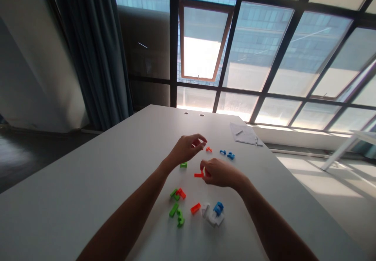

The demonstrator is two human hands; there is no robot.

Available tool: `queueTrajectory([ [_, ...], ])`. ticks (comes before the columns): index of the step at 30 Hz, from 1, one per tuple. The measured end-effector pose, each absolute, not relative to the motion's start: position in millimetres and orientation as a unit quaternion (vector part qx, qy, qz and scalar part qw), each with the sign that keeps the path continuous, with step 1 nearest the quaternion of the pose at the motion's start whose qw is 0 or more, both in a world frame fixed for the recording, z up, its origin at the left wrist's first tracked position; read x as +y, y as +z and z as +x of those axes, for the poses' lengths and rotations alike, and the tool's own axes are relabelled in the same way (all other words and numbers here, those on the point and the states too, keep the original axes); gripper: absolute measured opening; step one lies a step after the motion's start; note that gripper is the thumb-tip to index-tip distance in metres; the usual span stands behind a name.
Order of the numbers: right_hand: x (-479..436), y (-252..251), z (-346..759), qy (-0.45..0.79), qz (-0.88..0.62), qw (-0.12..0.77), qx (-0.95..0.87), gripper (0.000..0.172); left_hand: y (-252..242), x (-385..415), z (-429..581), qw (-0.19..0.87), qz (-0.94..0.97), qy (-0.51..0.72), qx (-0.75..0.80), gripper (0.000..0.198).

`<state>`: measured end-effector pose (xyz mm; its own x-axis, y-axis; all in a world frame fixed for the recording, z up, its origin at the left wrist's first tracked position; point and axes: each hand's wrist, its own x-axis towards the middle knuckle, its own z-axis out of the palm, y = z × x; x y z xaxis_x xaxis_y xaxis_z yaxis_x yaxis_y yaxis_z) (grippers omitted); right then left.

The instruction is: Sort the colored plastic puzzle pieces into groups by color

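Pinched in the fingers of my right hand [219,172] is a small orange-red plastic block [198,175], held over the white table [117,174]. My left hand [190,146] hovers farther forward, fingers curved and apart, with nothing visible in them. Just beyond its fingertips lies an orange piece [208,149]. A green piece [183,165] rests below my left wrist. Two blue pieces, one being a chunky blue block [230,156], sit past my right hand.
Nearer me lie several green pieces [180,218], a red block [195,208] and a cluster of white pieces [212,216] with a blue piece [218,208] on it. Paper [246,133] with a pen lies at the far right edge. Windows and a curtain [91,53] stand beyond.
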<state>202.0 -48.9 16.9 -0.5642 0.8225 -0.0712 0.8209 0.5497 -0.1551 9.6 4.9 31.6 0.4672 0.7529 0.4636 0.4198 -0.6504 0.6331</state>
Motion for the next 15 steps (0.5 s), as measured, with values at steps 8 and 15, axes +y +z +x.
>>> queueTrajectory([
  [8,-54.7,37.8,215.5,0.045,-0.499,0.056,-0.864,0.021,25.0,7.6,7.0,0.223,0.858,0.290,0.361,0.033],
  [15,-53.3,42.5,222.2,0.019,-0.529,0.048,-0.847,0.022,25.4,6.8,5.5,0.222,0.894,0.205,0.331,0.038],
])
